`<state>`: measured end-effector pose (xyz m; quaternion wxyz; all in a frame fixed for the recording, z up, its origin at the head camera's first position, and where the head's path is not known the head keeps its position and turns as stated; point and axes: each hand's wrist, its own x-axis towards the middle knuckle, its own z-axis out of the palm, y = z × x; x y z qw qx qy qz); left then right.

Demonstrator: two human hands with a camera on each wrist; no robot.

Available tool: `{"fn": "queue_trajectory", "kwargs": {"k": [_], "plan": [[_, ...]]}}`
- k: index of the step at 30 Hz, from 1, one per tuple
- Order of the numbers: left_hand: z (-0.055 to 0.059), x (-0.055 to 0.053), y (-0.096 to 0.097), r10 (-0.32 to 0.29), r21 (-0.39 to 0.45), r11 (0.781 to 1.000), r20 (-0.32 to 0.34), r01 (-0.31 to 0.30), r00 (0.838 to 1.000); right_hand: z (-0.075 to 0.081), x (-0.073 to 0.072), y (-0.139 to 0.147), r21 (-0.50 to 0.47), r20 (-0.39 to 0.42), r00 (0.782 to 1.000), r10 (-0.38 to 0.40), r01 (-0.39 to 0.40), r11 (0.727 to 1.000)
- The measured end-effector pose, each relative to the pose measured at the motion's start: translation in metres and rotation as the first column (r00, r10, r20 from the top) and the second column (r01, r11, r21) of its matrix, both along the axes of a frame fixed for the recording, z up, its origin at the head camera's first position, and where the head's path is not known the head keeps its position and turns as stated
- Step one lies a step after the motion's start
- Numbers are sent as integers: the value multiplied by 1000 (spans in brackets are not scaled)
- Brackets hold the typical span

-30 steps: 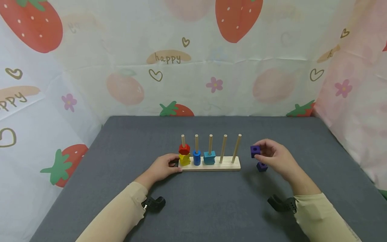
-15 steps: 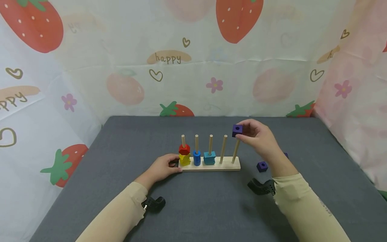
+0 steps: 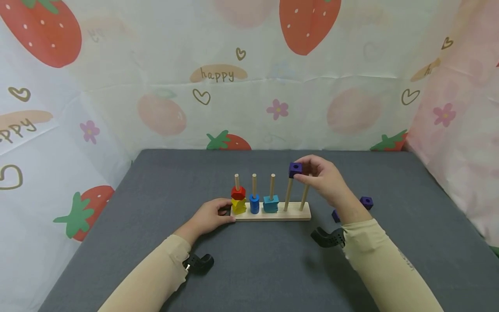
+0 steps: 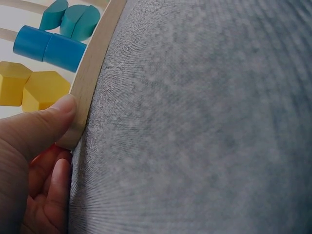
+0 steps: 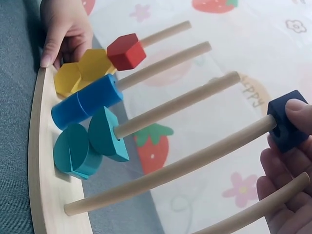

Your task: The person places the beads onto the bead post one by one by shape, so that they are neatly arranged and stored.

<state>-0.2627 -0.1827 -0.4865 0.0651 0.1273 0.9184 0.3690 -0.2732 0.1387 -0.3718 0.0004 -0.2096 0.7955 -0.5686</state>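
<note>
A wooden peg board (image 3: pixel 273 218) with several upright pegs stands on the table. My left hand (image 3: pixel 206 217) grips its left end, the thumb on the front edge in the left wrist view. My right hand (image 3: pixel 326 181) pinches a purple cube (image 3: pixel 294 174) at the tip of the fourth peg from the left. In the right wrist view, the cube's hole meets the peg end. The first peg bears yellow blocks (image 3: pixel 238 207) with a red block (image 3: pixel 238 193) above them. Blue cylinders (image 3: pixel 254 205) sit on the second peg, teal pieces (image 3: pixel 270 204) on the third.
Two loose purple blocks lie on the grey table (image 3: pixel 249 268) at the right: one block (image 3: pixel 366 202) beside the right wrist, the other block (image 3: pixel 335 216) partly hidden by it. The bare fifth peg (image 3: pixel 304 197) stands just below the right hand. A strawberry-patterned curtain (image 3: pixel 304 130) hangs behind.
My right hand has carried the purple cube leftward and up from the table's right side, past the fifth peg to the fourth peg's tip. The left hand keeps its place.
</note>
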Motion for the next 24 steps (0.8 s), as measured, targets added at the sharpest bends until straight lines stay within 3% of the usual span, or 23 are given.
{"fn": "queue_trajectory", "kwargs": {"k": [12, 24], "plan": [[0, 0, -1, -23, 21, 1000, -22, 23, 999, -10, -4, -3, 158, 34, 999, -5, 0, 987], [1, 0, 0, -9, 12, 1000, -9, 9, 1000, -23, -6, -1, 112, 108, 994, 13, -26, 993]]}}
